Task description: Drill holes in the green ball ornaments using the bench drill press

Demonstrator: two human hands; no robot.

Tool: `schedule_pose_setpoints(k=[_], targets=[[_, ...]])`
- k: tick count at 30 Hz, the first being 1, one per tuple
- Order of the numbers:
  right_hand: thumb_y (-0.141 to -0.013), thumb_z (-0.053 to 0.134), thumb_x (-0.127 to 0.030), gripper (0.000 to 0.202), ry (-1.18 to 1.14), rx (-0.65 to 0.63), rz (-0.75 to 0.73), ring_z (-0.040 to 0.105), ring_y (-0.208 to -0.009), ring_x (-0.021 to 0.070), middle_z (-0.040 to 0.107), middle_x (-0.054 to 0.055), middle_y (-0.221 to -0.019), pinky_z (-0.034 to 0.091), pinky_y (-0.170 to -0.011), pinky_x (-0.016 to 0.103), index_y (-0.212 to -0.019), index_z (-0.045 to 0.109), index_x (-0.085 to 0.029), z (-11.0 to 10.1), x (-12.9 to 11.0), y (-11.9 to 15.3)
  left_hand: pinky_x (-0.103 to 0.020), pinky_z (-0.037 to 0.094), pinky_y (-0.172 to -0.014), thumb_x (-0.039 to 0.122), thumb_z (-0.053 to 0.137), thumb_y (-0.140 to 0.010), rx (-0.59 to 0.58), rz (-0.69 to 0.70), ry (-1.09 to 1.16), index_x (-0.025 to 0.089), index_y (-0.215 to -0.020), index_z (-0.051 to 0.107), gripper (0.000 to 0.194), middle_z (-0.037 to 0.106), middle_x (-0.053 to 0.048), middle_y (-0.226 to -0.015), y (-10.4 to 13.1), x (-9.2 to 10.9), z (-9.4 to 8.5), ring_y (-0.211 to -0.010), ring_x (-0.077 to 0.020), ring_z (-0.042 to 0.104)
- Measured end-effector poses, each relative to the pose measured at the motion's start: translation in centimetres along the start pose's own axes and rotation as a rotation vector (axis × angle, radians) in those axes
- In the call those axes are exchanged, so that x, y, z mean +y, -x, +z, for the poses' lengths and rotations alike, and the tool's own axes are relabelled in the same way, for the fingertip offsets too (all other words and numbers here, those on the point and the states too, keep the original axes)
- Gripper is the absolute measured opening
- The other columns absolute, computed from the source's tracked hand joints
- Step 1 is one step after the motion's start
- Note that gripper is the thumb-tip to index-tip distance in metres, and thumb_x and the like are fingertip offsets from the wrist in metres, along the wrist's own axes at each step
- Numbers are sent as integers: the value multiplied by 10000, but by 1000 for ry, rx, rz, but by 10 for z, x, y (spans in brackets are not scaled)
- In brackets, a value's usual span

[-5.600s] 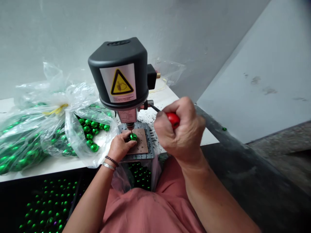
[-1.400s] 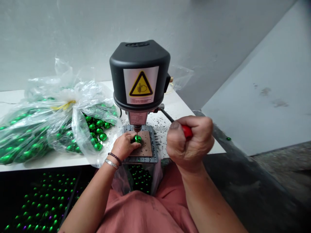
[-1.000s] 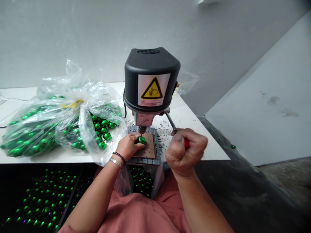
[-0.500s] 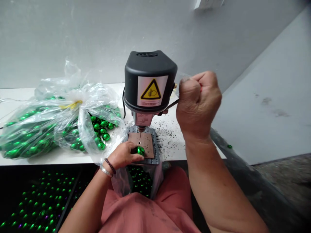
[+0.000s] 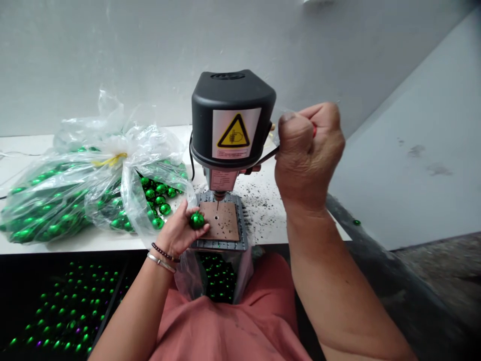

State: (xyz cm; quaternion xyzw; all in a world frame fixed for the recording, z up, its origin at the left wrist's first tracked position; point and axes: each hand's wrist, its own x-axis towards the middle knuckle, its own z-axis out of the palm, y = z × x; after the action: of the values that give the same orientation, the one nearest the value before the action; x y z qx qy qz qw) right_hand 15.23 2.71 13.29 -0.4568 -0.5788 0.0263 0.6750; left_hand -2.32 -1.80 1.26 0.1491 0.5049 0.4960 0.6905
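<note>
A shiny green ball rests in the fingers of my left hand, palm turned up, at the left edge of the drill press base. On that base lies a brown board with a small hole, strewn with dark chips. The thin drill bit of the black drill press points down above the board, apart from the ball. My right hand is closed in a fist around the press's feed lever, with a bit of red showing between the fingers.
Clear plastic bags of green balls, one tied with yellow, cover the left of the white table. Dark shavings lie right of the press. More green balls fill a bag below the base and a dark container at lower left.
My left hand has moved left off the board with the green ball and turned palm up. My right hand stays on the lever, nearly unmoved.
</note>
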Motion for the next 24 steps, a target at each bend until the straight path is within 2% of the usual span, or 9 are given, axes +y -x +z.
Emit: schedule_pose_setpoints(k=[3, 5, 9, 11, 14, 16, 20, 24], targets=[[-829, 471, -285, 202, -9, 1, -1, 328, -531, 20, 348, -75, -568, 303, -538, 173, -690, 383, -167, 0, 1, 0, -274, 510, -756, 178, 555, -744, 18, 86, -12, 153, -726, 539, 34, 557, 5, -688, 3, -3, -2, -664, -84, 565], [-834, 466, -291, 210, -14, 4, -8, 321, -545, 17, 345, -71, -585, 306, -546, 168, -689, 378, -166, 0, 2, 0, -272, 496, -788, 102, 588, -659, 8, 165, -106, 152, -827, 574, 175, 568, 17, -713, 4, -7, -4, -671, -76, 562], [-836, 467, -310, 223, -25, 1, -17, 322, -569, 15, 358, -65, -610, 317, -563, 162, -691, 387, -162, 0, 3, 0, -299, 481, -764, 244, 646, -662, -20, 314, -497, 159, -1139, 525, 500, 617, -19, -872, 3, -14, -8, -740, -111, 580], [-834, 473, -294, 213, -27, 9, -16, 319, -572, 16, 358, -64, -611, 320, -570, 164, -690, 391, -159, 1, 3, 0, -309, 473, -766, 285, 672, -646, 29, 429, -726, 151, -1162, 500, 561, 621, -49, -953, 0, -16, -9, -818, -146, 588], [-833, 483, -281, 210, -32, 14, -6, 308, -559, 21, 336, -66, -599, 322, -566, 173, -688, 381, -168, 1, 3, 0, -317, 464, -754, 313, 691, -633, 139, 570, -1014, 133, -1056, 512, 494, 621, -61, -919, -7, -18, -9, -836, -175, 585], [-832, 487, -287, 216, -43, 13, -6, 308, -549, 23, 316, -67, -594, 321, -557, 172, -686, 371, -177, 1, 2, -1, -313, 460, -731, 341, 665, -669, 134, 618, -1138, 145, -997, 518, 409, 620, -47, -867, -11, -20, -8, -801, -173, 586], [-829, 472, -298, 213, -74, 4, -26, 308, -546, 13, 311, -66, -603, 318, -551, 156, -689, 370, -176, 0, 3, -1, -307, 460, -731, 347, 603, -736, 131, 679, -1264, 179, -1019, 529, 338, 633, -39, -891, -14, -22, -4, -795, -169, 599], [-819, 478, -302, 204, -96, 6, -34, 314, -552, 17, 336, -63, -599, 322, -541, 156, -696, 381, -171, 0, 3, 0, -312, 463, -758, 314, 619, -724, 156, 684, -1337, 190, -1051, 550, 357, 647, -42, -937, -17, -23, 0, -819, -174, 602]])
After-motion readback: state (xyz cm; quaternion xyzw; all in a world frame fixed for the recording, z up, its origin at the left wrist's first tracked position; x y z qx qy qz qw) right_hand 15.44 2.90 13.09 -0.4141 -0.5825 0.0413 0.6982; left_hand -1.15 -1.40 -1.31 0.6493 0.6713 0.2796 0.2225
